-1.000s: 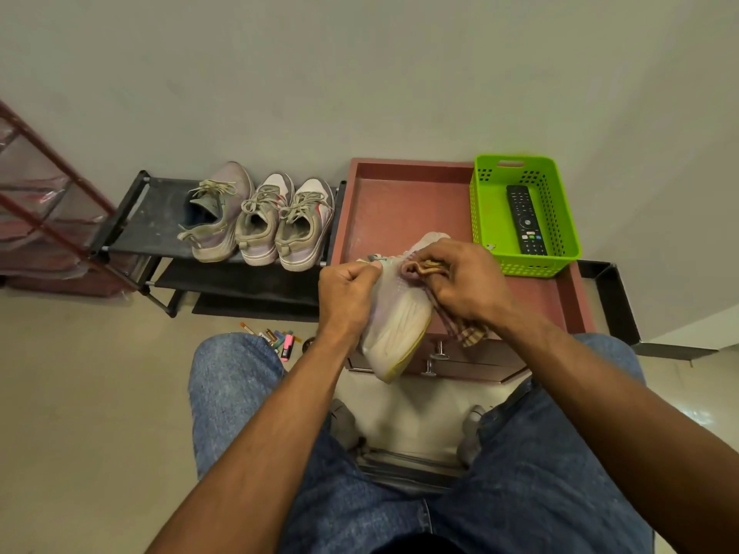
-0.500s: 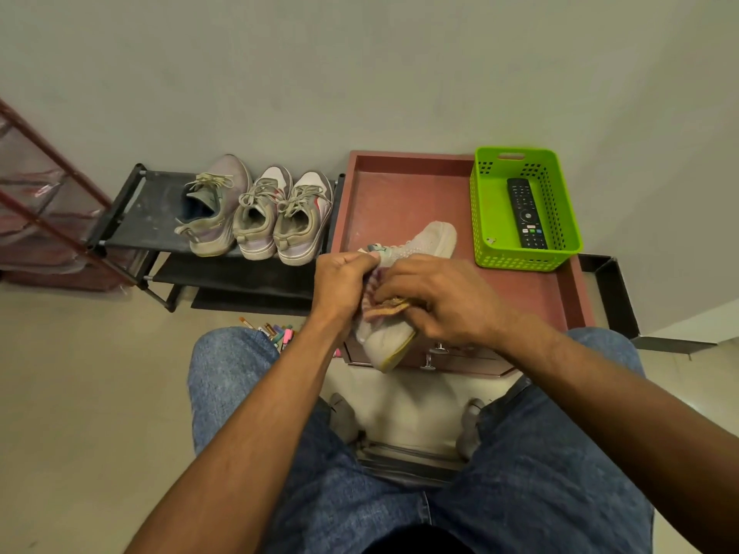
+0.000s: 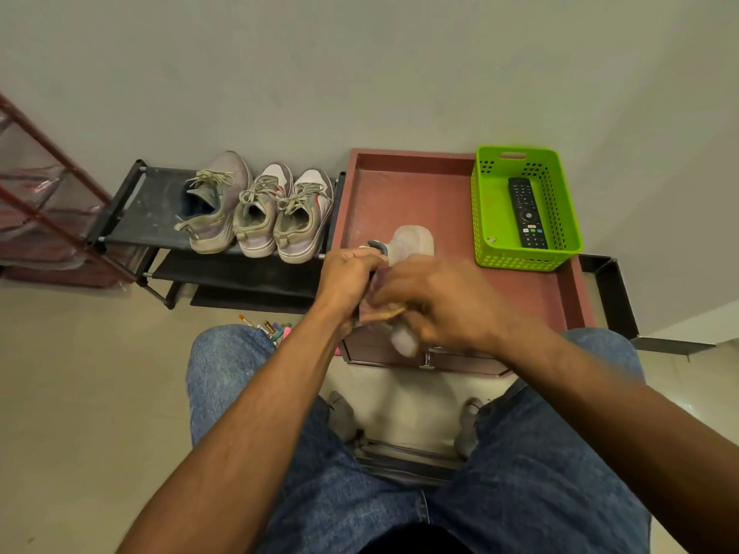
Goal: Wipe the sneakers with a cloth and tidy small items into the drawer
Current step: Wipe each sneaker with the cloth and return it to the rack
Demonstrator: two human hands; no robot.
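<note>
A pale sneaker [image 3: 412, 243] is held over the front of the reddish drawer cabinet [image 3: 404, 193]. My left hand [image 3: 348, 275] grips its heel end. My right hand [image 3: 436, 303] presses a checked cloth [image 3: 380, 311] against its side; the hand is motion-blurred and covers most of the shoe. Three more sneakers [image 3: 260, 211] stand side by side on the black shoe rack [image 3: 148, 205] to the left. Coloured markers [image 3: 274, 327] lie on the floor beside my left knee. The drawer front [image 3: 452, 359] below the shoe looks closed.
A green basket [image 3: 492, 221] holding a black remote [image 3: 528, 213] sits on the cabinet's back right. A red-framed rack [image 3: 44, 193] stands far left. A black frame [image 3: 612, 293] juts out to the cabinet's right. My jeans-clad knees fill the foreground.
The sneaker has turned from tilted toward me to toe pointing away. My right hand with the cloth slid down along it toward the near end.
</note>
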